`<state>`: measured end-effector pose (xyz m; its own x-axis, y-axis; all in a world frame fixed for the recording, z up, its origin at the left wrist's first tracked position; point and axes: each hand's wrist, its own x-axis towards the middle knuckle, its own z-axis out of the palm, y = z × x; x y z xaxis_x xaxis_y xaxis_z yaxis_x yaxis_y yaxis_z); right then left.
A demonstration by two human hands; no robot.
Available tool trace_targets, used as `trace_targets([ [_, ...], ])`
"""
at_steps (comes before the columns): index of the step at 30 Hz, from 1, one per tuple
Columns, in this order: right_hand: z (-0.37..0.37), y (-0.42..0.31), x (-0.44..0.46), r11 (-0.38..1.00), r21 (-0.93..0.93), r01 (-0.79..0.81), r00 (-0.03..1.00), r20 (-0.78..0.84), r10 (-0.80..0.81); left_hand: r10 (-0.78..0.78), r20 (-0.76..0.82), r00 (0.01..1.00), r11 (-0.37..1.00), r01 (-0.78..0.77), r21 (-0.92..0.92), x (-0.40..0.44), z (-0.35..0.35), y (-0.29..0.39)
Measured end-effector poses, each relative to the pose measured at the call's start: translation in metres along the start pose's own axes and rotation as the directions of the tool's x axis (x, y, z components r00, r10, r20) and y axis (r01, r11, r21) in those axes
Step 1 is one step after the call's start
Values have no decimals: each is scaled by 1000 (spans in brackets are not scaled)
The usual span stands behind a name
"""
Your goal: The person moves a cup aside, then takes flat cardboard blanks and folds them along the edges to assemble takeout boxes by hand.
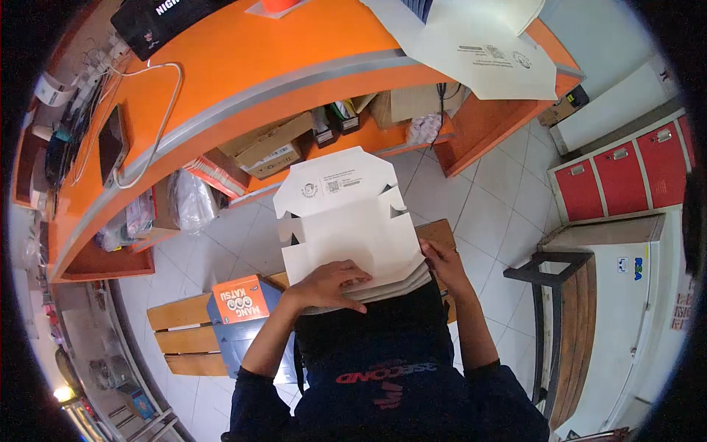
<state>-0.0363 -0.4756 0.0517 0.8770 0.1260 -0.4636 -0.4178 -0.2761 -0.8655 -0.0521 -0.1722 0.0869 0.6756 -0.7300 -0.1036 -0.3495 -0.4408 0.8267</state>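
A stack of flat, white die-cut food-box blanks [357, 228] lies across my lap, its printed flap pointing away from me. The near edges fan out slightly in several layers. My left hand [331, 286] rests on top of the near left part, fingers lying on the card and thumb stretched apart. At the right near corner, my right hand [444, 267] pinches the edge of the blanks between thumb and fingers; how many layers it grips is hidden.
An orange curved counter [258, 59] stands ahead, with more white blanks [479, 62] overhanging its right end and a phone [113, 144] at left. An orange printed box [241, 298] sits on the slatted bench [180, 337]. Red lockers [622, 173] and a wooden-seated chair [567, 331] are right.
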Motion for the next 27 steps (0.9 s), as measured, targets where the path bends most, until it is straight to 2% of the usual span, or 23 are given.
trace_targets([
  [3, 2, -5, 1, 999, 34, -11, 1000, 13, 10, -149, 59, 987, 967, 158, -201, -1, -8, 5],
  [4, 3, -6, 1, 998, 59, -4, 1000, 11, 4, -147, 36, 988, 963, 152, -223, -2, -7, 0],
  [6, 5, -10, 0, 968, -160, 195, 947, -227, -228, -144, -7, 990, 954, 137, -267, -4, -2, -15],
  [7, 7, -18, -4, 922, -281, 265, 879, -322, -351, -200, 0, 980, 948, 194, -252, -4, -4, -13],
  [9, 14, -47, -34, 765, -474, 436, 736, -300, -606, -310, 16, 951, 926, 305, -222, -3, -9, -5],
  [10, 19, -61, -49, 660, -563, 497, 646, -268, -715, -273, -67, 960, 949, 257, -180, -2, -10, 2],
  [12, 28, -66, -65, 465, -540, 701, 629, 161, -761, -183, -217, 959, 982, 168, -88, -3, -12, 22],
  [15, 48, -54, -65, 325, -663, 674, 698, 428, -573, -168, -355, 919, 982, 188, 23, -11, -19, 48],
  [18, 54, -43, -67, 478, -733, 484, 874, 433, -220, -368, -352, 860, 928, 362, -86, -28, -42, 87],
  [21, 44, -87, -65, 745, -602, 289, 896, 444, 12, -128, -569, 813, 980, 192, 53, -42, -17, 92],
  [22, 49, -92, -65, 827, -409, 387, 898, 372, -235, -82, -558, 826, 977, 176, 117, -38, -13, 106],
  [23, 57, -95, -67, 841, -207, 500, 859, 243, -451, -83, -522, 849, 975, 177, 132, -39, 3, 106],
  [25, 70, -92, -66, 882, 28, 471, 875, 111, -471, 67, -425, 903, 985, 9, 174, -29, 20, 102],
  [26, 77, -91, -65, 872, 147, 468, 877, 45, -478, -47, -454, 890, 994, -2, -107, -28, 26, 100],
  [27, 74, -99, -60, 851, 75, 519, 846, 93, -524, -162, -452, 877, 926, -23, -377, -27, 30, 96],
])
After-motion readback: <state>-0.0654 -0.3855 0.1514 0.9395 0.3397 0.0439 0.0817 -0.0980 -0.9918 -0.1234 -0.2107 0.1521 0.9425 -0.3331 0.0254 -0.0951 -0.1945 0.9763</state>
